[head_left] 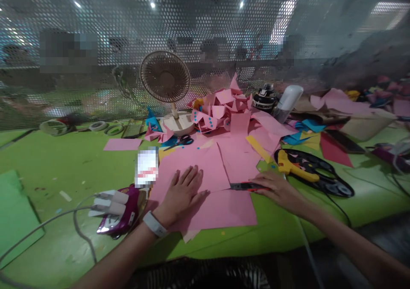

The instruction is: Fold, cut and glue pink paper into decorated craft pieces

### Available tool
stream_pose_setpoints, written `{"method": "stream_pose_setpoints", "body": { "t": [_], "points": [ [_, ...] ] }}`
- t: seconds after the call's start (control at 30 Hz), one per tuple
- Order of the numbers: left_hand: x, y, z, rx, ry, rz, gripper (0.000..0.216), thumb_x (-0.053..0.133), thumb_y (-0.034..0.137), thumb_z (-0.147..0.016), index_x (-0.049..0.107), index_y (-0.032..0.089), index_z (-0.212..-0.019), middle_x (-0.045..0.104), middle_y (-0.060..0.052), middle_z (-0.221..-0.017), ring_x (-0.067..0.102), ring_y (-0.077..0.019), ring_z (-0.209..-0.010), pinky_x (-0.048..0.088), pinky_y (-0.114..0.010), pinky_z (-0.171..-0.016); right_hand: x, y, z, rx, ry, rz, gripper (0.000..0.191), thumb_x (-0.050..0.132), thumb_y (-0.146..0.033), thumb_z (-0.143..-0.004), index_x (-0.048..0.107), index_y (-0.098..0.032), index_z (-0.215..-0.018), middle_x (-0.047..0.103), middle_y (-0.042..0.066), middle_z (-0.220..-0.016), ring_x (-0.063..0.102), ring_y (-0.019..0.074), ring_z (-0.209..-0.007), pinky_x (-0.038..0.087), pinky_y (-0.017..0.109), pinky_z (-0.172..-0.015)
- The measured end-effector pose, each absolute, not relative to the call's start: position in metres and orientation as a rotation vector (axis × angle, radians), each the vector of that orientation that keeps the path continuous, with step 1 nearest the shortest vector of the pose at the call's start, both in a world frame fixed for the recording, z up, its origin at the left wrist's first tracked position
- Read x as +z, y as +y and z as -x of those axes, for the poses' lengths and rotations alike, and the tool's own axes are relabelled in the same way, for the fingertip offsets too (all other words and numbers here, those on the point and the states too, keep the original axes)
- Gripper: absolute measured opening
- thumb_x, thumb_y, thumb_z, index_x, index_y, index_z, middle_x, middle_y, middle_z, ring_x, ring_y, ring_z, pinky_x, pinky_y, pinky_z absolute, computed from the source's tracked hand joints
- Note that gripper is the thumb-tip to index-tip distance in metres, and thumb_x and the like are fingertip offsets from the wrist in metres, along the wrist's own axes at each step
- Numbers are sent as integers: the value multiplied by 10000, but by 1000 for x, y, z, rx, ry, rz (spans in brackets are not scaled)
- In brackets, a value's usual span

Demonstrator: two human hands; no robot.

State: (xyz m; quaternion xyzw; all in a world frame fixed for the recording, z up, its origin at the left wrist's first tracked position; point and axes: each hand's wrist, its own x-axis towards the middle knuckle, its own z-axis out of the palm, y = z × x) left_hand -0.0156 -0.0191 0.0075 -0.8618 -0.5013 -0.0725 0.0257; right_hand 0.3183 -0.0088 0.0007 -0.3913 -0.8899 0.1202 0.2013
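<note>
My left hand (184,197) lies flat with its fingers spread on a pink paper sheet (205,212), a pale band around its wrist. A red and black utility knife (248,186) is in my right hand (277,188), its tip pointing left onto the sheet. From that tip a thin line runs left across the paper toward my left thumb. Another dark edge slants up and away from the tip, between pink pieces. More pink paper (238,152) lies beyond, partly overlapping. My right fingers cover part of the knife's handle.
Left of the sheet are a lit phone (146,167) and a purple power strip (123,214) with white plugs and cords. Scissors (182,140), a fan (165,80) and folded pink paper pieces (221,105) stand behind. A yellow-handled glue gun (291,167) rests on a black tray (333,178) at right.
</note>
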Motion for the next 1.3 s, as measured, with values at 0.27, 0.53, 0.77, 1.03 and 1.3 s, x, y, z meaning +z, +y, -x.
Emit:
{"method": "stream_pose_setpoints", "body": {
  "t": [0.27, 0.53, 0.77, 1.03, 1.3],
  "points": [
    [7, -19, 16, -244, -1535, 2651, 585, 266, 560, -864, 238, 264, -1367, 260, -28, -1435, 181, -253, -1317, 132, -474, -1053, 4, -14, -306, 414, -2439, 1137, 290, 471, -278, -865, 558, -244, -1140, 580, 73, -1010, 525, 202, -953, 441, 364, -827],
    [7, -18, 17, -240, -1536, 2673, 600, 260, 572, -859, 237, 256, -1369, 262, -34, -1434, 179, -255, -1317, 129, -469, -1052, 5, -16, -306, 500, -2419, 1136, 309, 474, -296, -862, 554, -241, -1156, 577, 77, -990, 532, 196, -926, 451, 352, -800],
    [8, -20, 16, -236, -1559, 2670, 605, 258, 581, -855, 246, 257, -1366, 248, -38, -1439, 165, -248, -1322, 122, -473, -1054, 8, -19, -296, 514, -2417, 1134, 299, 488, -275, -854, 564, -249, -1142, 568, 67, -996, 527, 189, -947, 447, 333, -822],
    [8, -21, 16, -201, -1550, 2655, 609, 245, 573, -861, 224, 249, -1376, 238, -44, -1442, 171, -244, -1322, 136, -472, -1051, 7, -20, -287, 487, -2399, 1161, 298, 493, -256, -849, 562, -265, -1139, 563, 63, -1002, 521, 193, -951, 440, 351, -835],
    [9, -21, 16, -197, -1537, 2629, 603, 245, 572, -861, 231, 257, -1375, 249, -37, -1439, 178, -245, -1321, 147, -462, -1051, 8, -22, -289, 532, -2436, 1163, 300, 493, -270, -853, 559, -263, -1146, 554, 59, -1002, 518, 182, -946, 444, 328, -827]
  ]
}}
